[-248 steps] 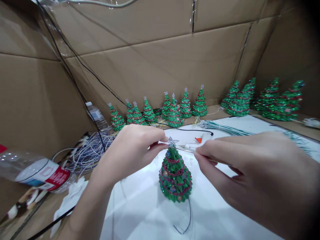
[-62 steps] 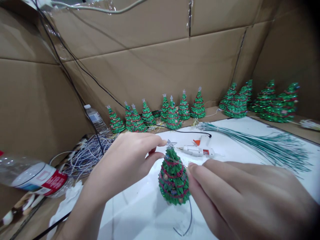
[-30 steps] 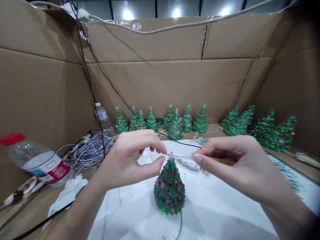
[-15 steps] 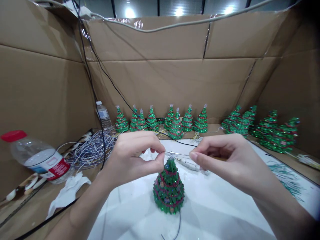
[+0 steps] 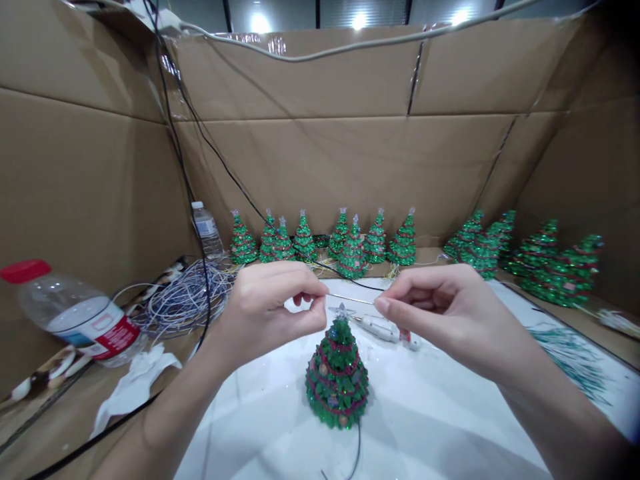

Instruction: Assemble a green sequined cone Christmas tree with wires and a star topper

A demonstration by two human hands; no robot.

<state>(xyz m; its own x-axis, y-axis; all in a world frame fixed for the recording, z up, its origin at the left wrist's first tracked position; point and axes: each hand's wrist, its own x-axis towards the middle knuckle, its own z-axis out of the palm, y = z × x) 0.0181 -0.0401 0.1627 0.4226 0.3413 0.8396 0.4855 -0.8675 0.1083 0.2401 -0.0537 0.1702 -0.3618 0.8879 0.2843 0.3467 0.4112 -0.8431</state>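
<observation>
Stretched between my two hands is a thin, straight silvery wire point(image 5: 351, 299). My left hand point(image 5: 275, 303) pinches its left end between thumb and forefinger; my right hand point(image 5: 440, 313) pinches the right end the same way. Just below the wire stands a small green Christmas tree point(image 5: 337, 380) with red garland and tiny ornaments, upright on the white tabletop point(image 5: 425, 413). A clear star point(image 5: 342, 311) tops it, and a dark lead point(image 5: 358, 450) runs from its base. Behind it, partly under my right hand, lies a white pen-shaped tool point(image 5: 380, 327) with a pointed tip.
Several finished-looking trees point(image 5: 353, 250) line the back, with more trees point(image 5: 543, 263) at the right. A wire tangle point(image 5: 185, 297), a red-capped bottle point(image 5: 80, 320) and crumpled tissue point(image 5: 137, 383) are on the left. Green strands point(image 5: 573, 360) lie right. Cardboard walls point(image 5: 300, 160) enclose the space.
Both hands have shifted slightly, and the wire sits a little higher, now clear above the tree's star. My right hand moved a bit left, uncovering more of the pen-shaped tool.
</observation>
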